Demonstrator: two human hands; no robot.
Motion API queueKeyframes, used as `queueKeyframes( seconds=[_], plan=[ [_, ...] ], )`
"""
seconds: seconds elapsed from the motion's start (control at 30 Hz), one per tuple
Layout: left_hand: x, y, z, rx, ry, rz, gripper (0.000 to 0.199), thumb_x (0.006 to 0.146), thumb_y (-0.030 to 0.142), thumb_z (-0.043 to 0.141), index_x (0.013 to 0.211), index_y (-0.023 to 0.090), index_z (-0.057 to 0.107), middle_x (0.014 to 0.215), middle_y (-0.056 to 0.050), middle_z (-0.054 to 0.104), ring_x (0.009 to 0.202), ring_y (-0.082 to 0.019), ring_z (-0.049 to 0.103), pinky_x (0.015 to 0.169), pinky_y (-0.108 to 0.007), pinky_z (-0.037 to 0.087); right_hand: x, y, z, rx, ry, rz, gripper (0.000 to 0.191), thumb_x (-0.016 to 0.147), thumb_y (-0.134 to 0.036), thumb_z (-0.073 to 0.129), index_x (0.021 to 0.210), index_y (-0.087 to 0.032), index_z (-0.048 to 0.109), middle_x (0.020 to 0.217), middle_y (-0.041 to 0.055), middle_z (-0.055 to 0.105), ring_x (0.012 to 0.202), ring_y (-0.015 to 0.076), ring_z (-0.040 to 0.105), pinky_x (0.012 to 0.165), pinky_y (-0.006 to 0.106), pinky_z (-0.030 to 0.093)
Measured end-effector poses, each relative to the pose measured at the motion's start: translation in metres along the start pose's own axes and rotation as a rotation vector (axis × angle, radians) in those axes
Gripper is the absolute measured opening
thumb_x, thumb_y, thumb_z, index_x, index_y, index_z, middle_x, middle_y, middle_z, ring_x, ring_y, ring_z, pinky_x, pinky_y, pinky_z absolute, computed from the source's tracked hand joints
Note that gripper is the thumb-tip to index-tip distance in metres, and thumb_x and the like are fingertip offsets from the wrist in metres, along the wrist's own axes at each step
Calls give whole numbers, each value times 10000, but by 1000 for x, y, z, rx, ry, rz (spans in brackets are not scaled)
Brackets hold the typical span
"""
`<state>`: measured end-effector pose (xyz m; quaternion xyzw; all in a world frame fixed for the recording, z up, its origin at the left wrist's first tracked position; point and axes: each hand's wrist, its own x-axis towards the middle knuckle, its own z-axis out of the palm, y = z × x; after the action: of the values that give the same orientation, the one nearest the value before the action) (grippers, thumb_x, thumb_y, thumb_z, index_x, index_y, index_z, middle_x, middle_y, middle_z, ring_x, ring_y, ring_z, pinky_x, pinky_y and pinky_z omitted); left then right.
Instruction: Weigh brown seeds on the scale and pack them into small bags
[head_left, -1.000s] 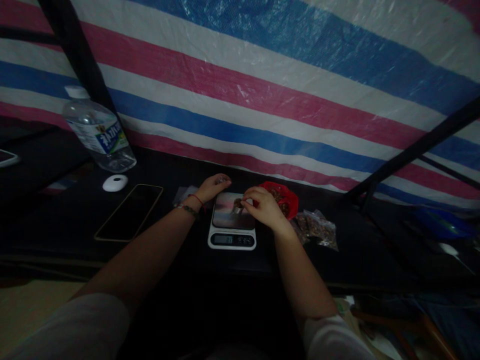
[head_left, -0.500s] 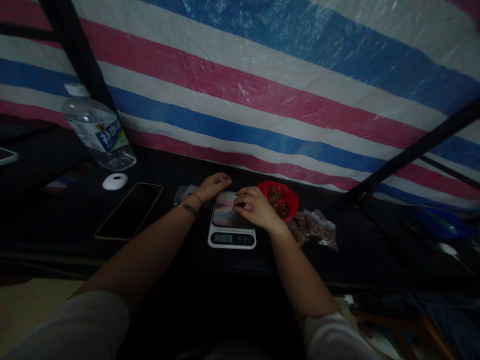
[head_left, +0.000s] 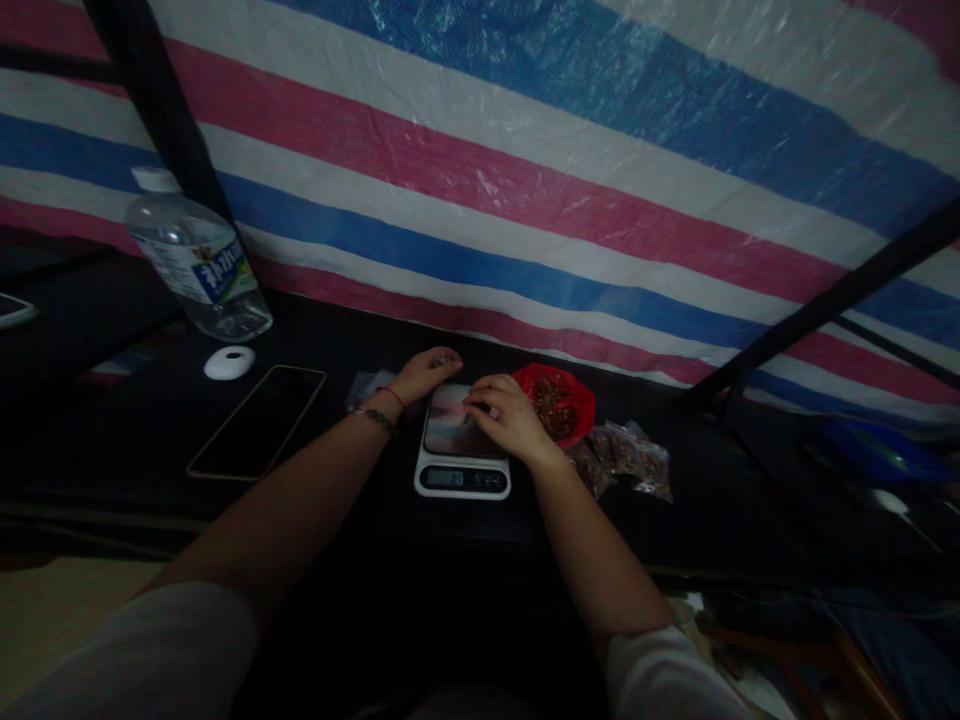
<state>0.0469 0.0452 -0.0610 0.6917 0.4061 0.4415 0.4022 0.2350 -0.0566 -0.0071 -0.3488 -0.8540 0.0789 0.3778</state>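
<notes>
A white kitchen scale [head_left: 460, 482] with a shiny metal plate and a small display lies on the black table before me. My left hand [head_left: 421, 378] is at the plate's far left corner, its fingers curled round what looks like a small clear plastic bag [head_left: 444, 359]. Over the right half of the plate is my right hand [head_left: 513, 418], with thumb and fingers pinched together; what is between them is too dark to make out. Just beyond that hand sits a red bowl-like container [head_left: 584, 398] of brown bits. Filled clear bags [head_left: 637, 460] lie to its right.
Flat clear plastic bags [head_left: 361, 388] lie by my left wrist. Further left are a phone [head_left: 259, 422], a white oval object [head_left: 229, 363] and a large plastic bottle [head_left: 199, 262]. A striped plastic sheet [head_left: 480, 190] hangs behind the table, with black frame bars [head_left: 832, 305] in front.
My right hand has shifted very slightly left over the scale plate, its fingers still pinched. My left hand stays in place.
</notes>
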Motion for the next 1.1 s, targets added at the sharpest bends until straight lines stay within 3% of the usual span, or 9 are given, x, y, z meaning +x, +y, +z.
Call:
queueKeyframes(
  seconds=[0.27,0.43,0.57,0.77,1.1],
  plan=[
    [-1,1,0,-3,-6,-11,452,728,541,607,983,171,655,923,-67,679,837,-209,616,791,-354,481,-1,4,0,-33,-50,53,142,803,-126,598,843,-213,702,938,53,656,926,197,583,876,382,460],
    [0,-2,0,3,-10,-7,453,731,551,605,977,174,660,930,-64,680,829,-199,614,788,-338,477,-2,4,-3,10,-14,69,172,829,-147,560,889,-224,703,957,48,652,939,195,589,879,383,466],
    [1,-5,0,4,-5,9,430,742,527,608,979,173,662,945,-66,680,845,-199,612,803,-337,473,-4,8,-12,2,156,114,309,826,-90,452,961,-229,692,969,55,646,963,195,592,874,371,477],
    [0,-5,1,28,2,0,414,747,508,600,988,177,666,915,-58,685,841,-204,619,813,-349,478,-7,23,-23,15,524,213,341,764,-55,397,858,-215,683,862,47,653,864,195,604,815,353,483],
    [0,0,-2,60,-1,20,441,727,510,620,1024,185,645,1021,-72,672,959,-236,613,897,-381,458,-10,33,-22,46,562,296,326,754,-90,388,825,-212,682,835,45,648,828,203,601,797,357,475]
  ],
)
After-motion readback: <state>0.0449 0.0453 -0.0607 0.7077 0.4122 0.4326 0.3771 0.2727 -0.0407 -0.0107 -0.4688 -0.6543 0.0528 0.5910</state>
